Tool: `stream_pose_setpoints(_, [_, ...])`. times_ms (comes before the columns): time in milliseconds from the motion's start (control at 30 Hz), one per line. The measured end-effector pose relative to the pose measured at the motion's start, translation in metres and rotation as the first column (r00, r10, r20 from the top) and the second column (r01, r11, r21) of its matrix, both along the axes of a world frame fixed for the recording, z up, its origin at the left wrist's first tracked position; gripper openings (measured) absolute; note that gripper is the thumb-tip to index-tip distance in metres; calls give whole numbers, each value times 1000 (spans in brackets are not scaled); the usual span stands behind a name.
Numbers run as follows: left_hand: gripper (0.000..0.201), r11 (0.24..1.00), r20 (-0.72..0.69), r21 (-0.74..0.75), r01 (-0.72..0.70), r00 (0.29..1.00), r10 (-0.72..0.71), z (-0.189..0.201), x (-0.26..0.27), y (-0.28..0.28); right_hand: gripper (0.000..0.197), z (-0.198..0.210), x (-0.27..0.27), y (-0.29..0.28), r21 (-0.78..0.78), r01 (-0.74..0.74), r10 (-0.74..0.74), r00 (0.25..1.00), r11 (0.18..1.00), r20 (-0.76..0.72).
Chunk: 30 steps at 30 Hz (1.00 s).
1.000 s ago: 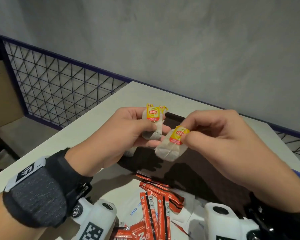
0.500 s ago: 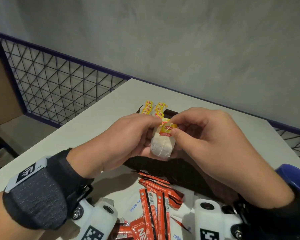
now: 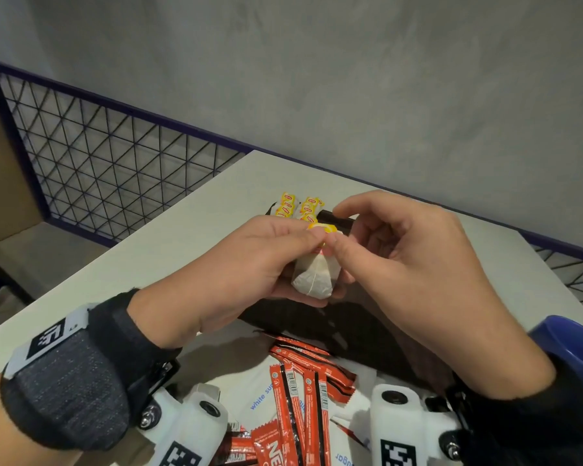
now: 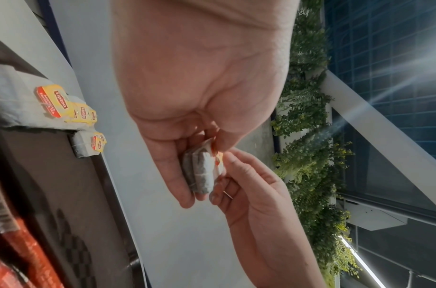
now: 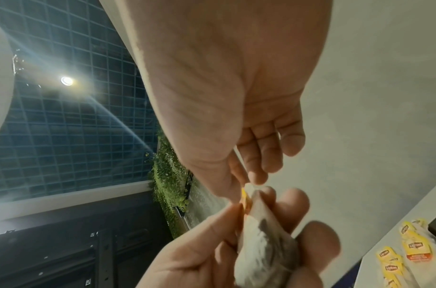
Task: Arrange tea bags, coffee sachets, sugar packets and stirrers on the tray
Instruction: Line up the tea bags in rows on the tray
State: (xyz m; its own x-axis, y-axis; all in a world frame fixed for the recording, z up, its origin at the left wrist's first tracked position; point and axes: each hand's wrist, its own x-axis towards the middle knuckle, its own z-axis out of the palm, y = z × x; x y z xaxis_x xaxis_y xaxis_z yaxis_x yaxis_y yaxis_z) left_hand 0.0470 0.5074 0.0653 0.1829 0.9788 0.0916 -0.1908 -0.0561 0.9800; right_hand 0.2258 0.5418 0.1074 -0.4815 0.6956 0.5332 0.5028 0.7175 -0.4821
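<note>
Over the white table (image 3: 189, 237), my left hand (image 3: 249, 264) cradles the tea bags (image 3: 313, 277) while my right hand (image 3: 401, 264) pinches their tags; I should square them before placing.

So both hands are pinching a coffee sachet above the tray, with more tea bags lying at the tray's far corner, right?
Not a coffee sachet: the left hand and right hand hold tea bags, as the head view shows. The other tea bags do lie at the tray's far corner.
</note>
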Motion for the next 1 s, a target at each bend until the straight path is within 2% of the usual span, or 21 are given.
stream_pose_setpoints(167, [30,996,-10,74,-51,999,52,0,0,0,16,0,0,3,-22,41,-44,990,999,-136])
stream_pose_setpoints(333, [34,983,-38,153,-104,993,111,1,0,0,37,4,0,0,-167,22,-60,972,986,-227])
stream_pose_setpoints(567, [36,976,27,184,-119,993,116,2,-3,0,24,-3,-2,5,-424,-109,3,970,899,-243])
stream_pose_setpoints(667, [29,972,47,189,-142,990,136,3,-4,0,24,-4,0,7,-443,-151,19,957,884,-289])
stream_pose_setpoints(800, [30,953,76,181,-243,970,233,5,-8,4,20,-2,2,9,-427,-160,7,941,890,-337])
stream_pose_setpoints(1000, [26,929,56,182,-323,946,318,0,-11,7,14,-3,1,6,-354,-113,-2,950,928,-311])
